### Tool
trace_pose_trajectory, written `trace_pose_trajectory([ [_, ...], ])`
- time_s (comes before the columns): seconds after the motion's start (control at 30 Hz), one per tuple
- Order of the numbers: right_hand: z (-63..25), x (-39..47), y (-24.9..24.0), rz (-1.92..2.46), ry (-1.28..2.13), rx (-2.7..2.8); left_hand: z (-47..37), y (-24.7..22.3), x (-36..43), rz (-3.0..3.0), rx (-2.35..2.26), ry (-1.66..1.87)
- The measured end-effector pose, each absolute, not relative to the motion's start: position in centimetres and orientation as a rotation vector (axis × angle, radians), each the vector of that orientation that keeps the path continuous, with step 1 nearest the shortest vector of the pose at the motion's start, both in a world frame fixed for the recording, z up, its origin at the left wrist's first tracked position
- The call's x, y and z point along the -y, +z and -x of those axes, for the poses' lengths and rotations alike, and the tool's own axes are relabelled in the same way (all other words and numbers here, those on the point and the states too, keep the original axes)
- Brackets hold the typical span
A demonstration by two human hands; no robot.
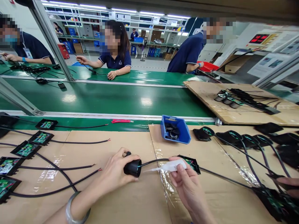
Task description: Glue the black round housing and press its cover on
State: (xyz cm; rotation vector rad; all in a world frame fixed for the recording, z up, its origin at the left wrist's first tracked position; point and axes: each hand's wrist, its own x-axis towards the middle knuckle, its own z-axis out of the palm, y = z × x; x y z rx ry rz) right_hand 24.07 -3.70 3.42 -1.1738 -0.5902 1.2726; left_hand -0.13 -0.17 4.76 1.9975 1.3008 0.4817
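The left hand [115, 172] had its grip wrapped around a black round housing [132, 168], held on its side just above the cardboard-covered tabletop [130, 202], open end toward the right hand [187, 183]. The right hand's grip pinched a small white tube [169, 166], its thin nozzle pointing at the housing's mouth, where a black cable [154, 161] came out. Behind the tube lay a black tray with a green circuit board [192, 163], and farther back stood a blue bin [175, 129] of black parts.
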Motion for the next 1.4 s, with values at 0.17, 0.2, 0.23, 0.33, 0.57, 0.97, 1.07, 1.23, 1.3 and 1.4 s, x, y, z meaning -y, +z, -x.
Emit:
trace_pose_trajectory([
  [0.17, -23.7, 3.9, 4.3, 1.167, 1.177, 0.955, 0.0, 4.8, 0.2, -2.015, -1.302, 0.466],
  [0.2, -23.6, 4.0, 4.6, 1.179, 1.136, 1.031, 0.0, 4.9, 0.2, -2.016, -1.303, 0.460],
  [0.23, -23.4, 4.0, 4.9, 1.189, 1.093, 1.102, 0.0, 4.9, 0.3, -2.020, -1.304, 0.459],
  [0.33, -23.0, 4.1, 5.6, 1.198, 0.962, 1.281, 0.1, 4.9, 0.3, -2.042, -1.304, 0.464],
  [0.57, -22.7, 3.8, 6.3, 1.147, 0.548, 1.710, 0.1, 4.5, 0.3, -2.069, -1.305, 0.484],
  [0.97, -21.6, 3.6, 7.8, 1.066, 0.346, 1.927, 0.2, 4.3, 0.5, -2.127, -1.305, 0.486],
  [1.07, -21.6, 3.8, 8.1, 1.045, 0.329, 1.962, 0.1, 4.3, 0.5, -2.135, -1.314, 0.489],
  [1.23, -21.5, 3.8, 8.2, 1.049, 0.367, 1.959, 0.1, 4.4, 0.4, -2.134, -1.300, 0.498],
  [1.3, -21.5, 3.8, 8.2, 1.049, 0.377, 1.960, 0.1, 4.4, 0.4, -2.136, -1.299, 0.496],
  [1.4, -21.4, 3.8, 8.2, 1.041, 0.388, 1.960, 0.1, 4.3, 0.5, -2.149, -1.299, 0.502],
])
